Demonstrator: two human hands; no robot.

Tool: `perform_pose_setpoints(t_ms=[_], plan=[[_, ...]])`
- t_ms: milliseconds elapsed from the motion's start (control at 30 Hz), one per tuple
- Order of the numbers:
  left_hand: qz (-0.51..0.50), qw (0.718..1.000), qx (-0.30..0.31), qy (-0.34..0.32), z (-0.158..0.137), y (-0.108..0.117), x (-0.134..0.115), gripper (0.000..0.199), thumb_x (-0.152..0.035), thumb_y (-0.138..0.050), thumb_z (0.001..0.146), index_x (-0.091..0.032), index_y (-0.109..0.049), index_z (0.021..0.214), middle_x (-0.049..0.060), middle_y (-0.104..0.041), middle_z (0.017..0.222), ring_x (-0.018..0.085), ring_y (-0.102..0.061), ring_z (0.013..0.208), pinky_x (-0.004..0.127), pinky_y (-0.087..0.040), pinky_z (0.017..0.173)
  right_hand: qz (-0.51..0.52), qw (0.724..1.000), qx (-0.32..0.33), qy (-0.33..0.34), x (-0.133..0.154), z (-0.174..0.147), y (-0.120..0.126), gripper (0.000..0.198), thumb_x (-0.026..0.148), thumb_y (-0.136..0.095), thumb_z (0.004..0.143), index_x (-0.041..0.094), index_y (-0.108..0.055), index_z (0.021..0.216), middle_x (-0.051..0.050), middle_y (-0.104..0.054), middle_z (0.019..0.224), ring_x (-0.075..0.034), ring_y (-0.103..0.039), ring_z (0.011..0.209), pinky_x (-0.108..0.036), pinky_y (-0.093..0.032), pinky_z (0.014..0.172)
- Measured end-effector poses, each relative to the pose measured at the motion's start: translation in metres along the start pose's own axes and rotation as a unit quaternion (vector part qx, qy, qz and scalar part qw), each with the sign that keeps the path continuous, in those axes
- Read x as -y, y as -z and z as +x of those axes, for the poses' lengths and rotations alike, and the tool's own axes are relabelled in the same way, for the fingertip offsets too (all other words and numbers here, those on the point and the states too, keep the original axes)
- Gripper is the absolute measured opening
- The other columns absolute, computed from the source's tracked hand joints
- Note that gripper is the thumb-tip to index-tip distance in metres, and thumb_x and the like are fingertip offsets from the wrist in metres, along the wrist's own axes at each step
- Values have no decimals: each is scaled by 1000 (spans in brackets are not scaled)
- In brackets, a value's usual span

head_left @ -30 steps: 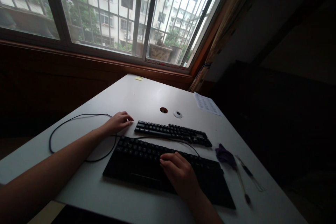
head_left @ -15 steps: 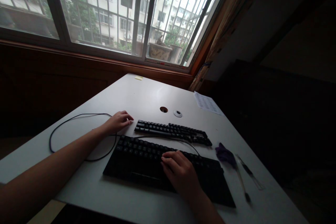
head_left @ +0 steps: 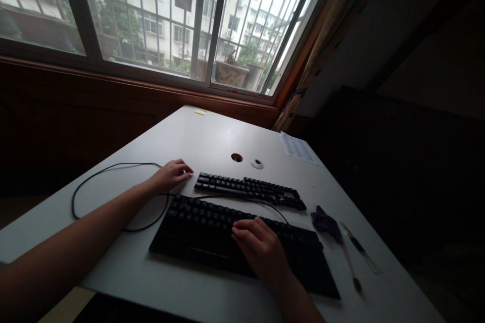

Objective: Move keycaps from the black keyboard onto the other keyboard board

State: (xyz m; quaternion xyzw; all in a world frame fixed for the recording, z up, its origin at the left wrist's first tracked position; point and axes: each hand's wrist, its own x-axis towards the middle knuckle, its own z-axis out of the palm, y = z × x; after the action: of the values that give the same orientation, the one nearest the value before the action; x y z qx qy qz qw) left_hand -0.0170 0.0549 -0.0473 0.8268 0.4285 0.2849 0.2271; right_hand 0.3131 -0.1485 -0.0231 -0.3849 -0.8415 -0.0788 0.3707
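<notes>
A black keyboard (head_left: 212,255) lies slanted across the white table, its near part dark with little detail. Behind it black keycaps (head_left: 227,185) are laid out in rows, with gaps toward their right end. My right hand (head_left: 261,245) is over the middle of the keyboard, thumb and fingers drawn together at the keys; anything between the fingertips is hidden. Beside the left end of the keycap rows, my left hand (head_left: 172,174) rests on the table, fingers loosely stretched and apart, holding nothing visible.
A black cable (head_left: 113,165) loops at the left. To the right lie a purple cloth (head_left: 325,223), a thin brush (head_left: 350,267) and a wire-ended tool (head_left: 361,250). Farther back are a cable hole (head_left: 237,158), its round cover (head_left: 256,163) and printed paper (head_left: 299,148).
</notes>
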Motion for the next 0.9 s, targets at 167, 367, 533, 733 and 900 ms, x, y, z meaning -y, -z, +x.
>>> perform_pose_setpoints(t_ms=[167, 367, 533, 733, 900], plan=[[-6, 1000, 2, 2, 0, 0, -2, 40, -53, -60, 93, -20, -82, 102, 10, -67, 103, 22, -65, 87, 33, -54, 79, 19, 1000, 5, -4, -1, 2, 0, 12, 13, -65, 99, 22, -73, 101, -6, -78, 99, -19, -69, 81, -32, -61, 71], [-13, 1000, 0, 3, 0, 0, -3, 39, -52, -61, 92, -19, -82, 100, 10, -67, 102, 21, -64, 82, 34, -53, 78, 14, 1000, 14, -3, 0, 2, -1, 14, 13, -65, 99, 24, -73, 100, -6, -79, 100, -19, -69, 81, -32, -61, 70], [-14, 1000, 0, 3, 0, 0, -1, 38, -51, -61, 92, -20, -82, 101, 10, -67, 104, 20, -64, 84, 32, -53, 76, 32, 999, 16, -17, -1, 1, -3, 16, 11, -63, 100, 23, -72, 96, -5, -78, 100, -18, -69, 82, -33, -61, 74], [-5, 1000, 0, 0, 1, -1, 0, 39, -50, -59, 92, -20, -82, 101, 10, -67, 103, 21, -65, 84, 33, -53, 77, 101, 993, 18, -52, -3, 1, -2, 13, 15, -67, 99, 23, -69, 89, -5, -77, 97, -18, -70, 85, -33, -61, 75], [-7, 1000, 0, -1, 1, 0, 0, 39, -52, -61, 92, -20, -82, 100, 10, -67, 102, 22, -66, 85, 34, -53, 78, 90, 994, 23, -52, -5, 0, -4, 12, 15, -67, 98, 23, -70, 90, -5, -76, 97, -19, -70, 86, -36, -61, 78]])
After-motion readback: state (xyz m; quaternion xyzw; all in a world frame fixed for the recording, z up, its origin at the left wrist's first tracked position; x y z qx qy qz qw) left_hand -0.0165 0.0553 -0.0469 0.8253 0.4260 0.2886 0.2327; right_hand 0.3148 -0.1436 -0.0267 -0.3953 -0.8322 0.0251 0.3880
